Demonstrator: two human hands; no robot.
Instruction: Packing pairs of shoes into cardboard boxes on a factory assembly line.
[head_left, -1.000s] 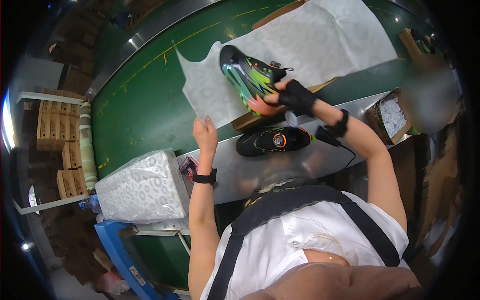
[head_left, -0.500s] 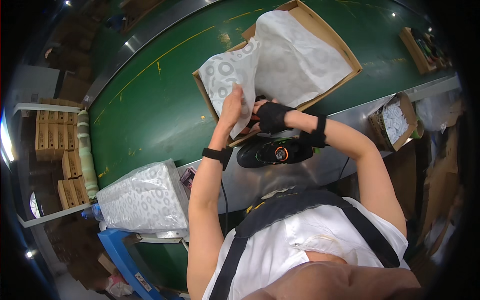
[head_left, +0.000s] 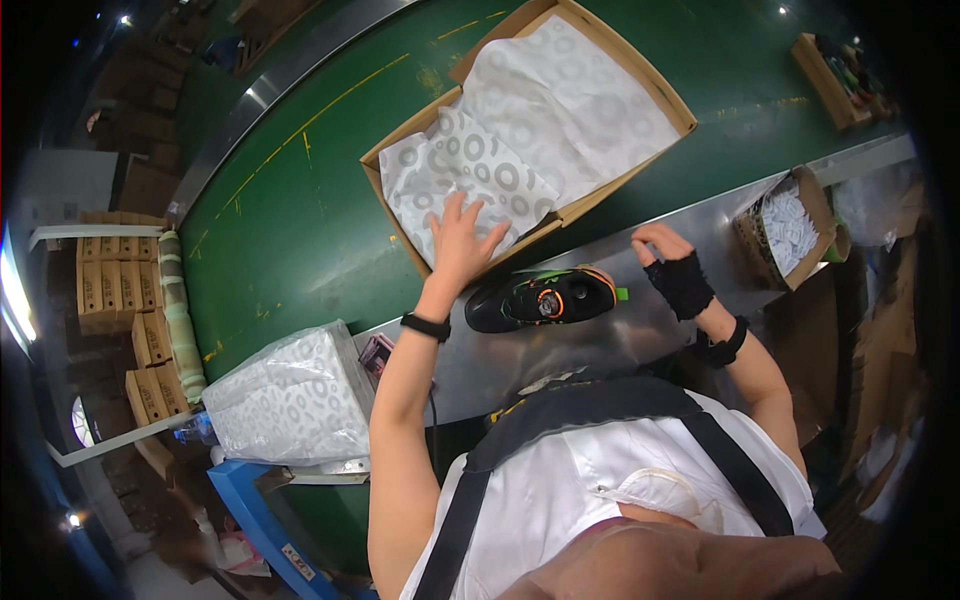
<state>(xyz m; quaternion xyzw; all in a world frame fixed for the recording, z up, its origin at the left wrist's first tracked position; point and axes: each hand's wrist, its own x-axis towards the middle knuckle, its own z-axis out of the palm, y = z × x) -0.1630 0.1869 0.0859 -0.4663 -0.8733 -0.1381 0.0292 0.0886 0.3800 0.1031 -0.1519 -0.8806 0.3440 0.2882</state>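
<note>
An open cardboard shoe box lies on the green conveyor belt, lined with white tissue paper printed with grey rings. My left hand presses flat on the folded paper at the box's near end. A black sneaker with green and orange trim lies on the metal ledge in front of me. My right hand, in a black fingerless glove, hovers just right of the sneaker with curled fingers, holding nothing.
A stack of the same printed tissue paper sits at lower left on a blue stand. A small carton of white packets stands at right. Another box rides the belt far right. Stacked cartons line the left.
The sneaker I held over the paper is out of sight, the paper is folded over inside the box, and my right hand has drawn back to beside the second sneaker.
</note>
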